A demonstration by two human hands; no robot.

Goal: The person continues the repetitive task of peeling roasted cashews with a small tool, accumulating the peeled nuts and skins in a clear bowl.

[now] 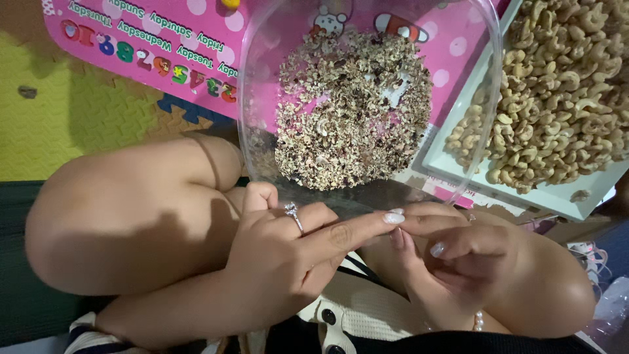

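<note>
Something too small to make out is pinched between the fingertips of the left hand (288, 252) and right hand (452, 255), held just under the clear bowl (262, 98). Many peeled skins (350, 115) are already piled there; the white tray (452, 167) of cashews (557, 85) is heaped.

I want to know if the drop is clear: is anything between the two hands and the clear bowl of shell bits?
Nothing visible is. The left hand and right hand meet fingertip to fingertip just below the near rim of the clear bowl. What they pinch is too small to tell. The white tray of cashews lies off to the side.
</note>
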